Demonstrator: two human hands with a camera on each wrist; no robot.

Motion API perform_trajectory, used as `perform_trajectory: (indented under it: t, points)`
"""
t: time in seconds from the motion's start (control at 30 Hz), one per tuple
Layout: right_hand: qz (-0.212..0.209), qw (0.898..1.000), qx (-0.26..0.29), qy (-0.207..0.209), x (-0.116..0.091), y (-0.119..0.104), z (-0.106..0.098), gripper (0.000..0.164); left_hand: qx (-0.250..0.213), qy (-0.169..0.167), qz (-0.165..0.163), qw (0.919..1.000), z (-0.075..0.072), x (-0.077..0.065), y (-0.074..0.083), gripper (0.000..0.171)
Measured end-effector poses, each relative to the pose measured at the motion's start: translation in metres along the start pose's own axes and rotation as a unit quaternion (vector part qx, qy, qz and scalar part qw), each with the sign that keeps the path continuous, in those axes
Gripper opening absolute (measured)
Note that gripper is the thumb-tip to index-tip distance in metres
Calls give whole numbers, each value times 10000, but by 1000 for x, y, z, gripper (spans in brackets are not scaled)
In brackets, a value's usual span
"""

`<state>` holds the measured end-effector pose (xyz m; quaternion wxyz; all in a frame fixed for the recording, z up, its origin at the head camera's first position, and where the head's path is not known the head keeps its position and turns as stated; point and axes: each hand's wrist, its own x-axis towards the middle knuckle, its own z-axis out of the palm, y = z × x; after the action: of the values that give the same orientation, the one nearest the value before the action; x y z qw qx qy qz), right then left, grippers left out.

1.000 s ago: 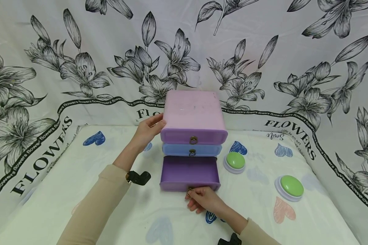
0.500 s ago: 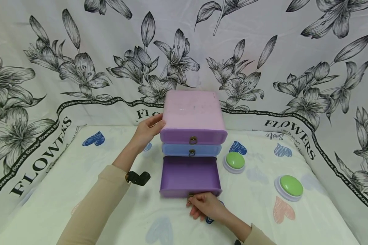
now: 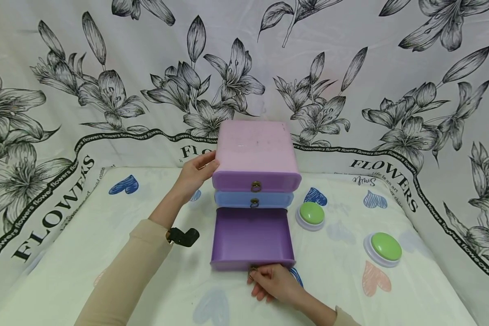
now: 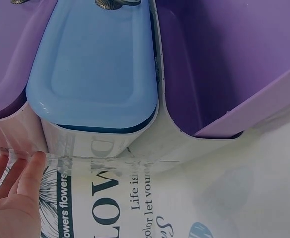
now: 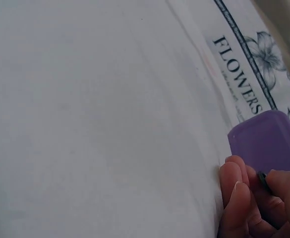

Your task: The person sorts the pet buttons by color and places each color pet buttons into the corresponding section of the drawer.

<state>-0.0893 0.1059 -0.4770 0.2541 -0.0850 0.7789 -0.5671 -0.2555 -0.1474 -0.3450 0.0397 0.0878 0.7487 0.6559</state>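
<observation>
A small chest of drawers with a pink top [image 3: 256, 145] stands at the middle of the cloth. Its top purple drawer [image 3: 236, 181] and middle blue drawer [image 3: 232, 199] are closed. The bottom purple drawer [image 3: 252, 235] is pulled far out, and its inside is bare. My right hand [image 3: 279, 284] pinches the ring pull [image 3: 252, 271] on that drawer's front between thumb and finger; the right wrist view shows the pinch too. My left hand [image 3: 193, 176] rests against the chest's upper left side, its fingertips touching the wall in the left wrist view.
Two green push buttons on pale bases stand right of the chest: a nearer one [image 3: 386, 246] and a farther one [image 3: 311, 213]. Behind the chest hangs a white cloth [image 3: 269, 104] printed with flowers. Printed hearts mark the table cloth [image 3: 167, 280].
The bottom drawer has slid farther out toward me, with my right hand moving along on its ring pull. My left hand has stayed at the chest's side.
</observation>
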Motion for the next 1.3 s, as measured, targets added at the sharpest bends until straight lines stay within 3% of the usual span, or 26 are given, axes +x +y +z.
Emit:
perform_trajectory:
  t: [0.9, 1.3]
  points:
    - [-172, 9994, -88, -276, -10, 3, 4, 27, -55, -38, 12, 10000, -1, 2, -2, 59]
    - [-331, 9977, -574, -127, -23, 3, -5, 21, -32, -47, -36, 10000, -1, 0, -1, 59]
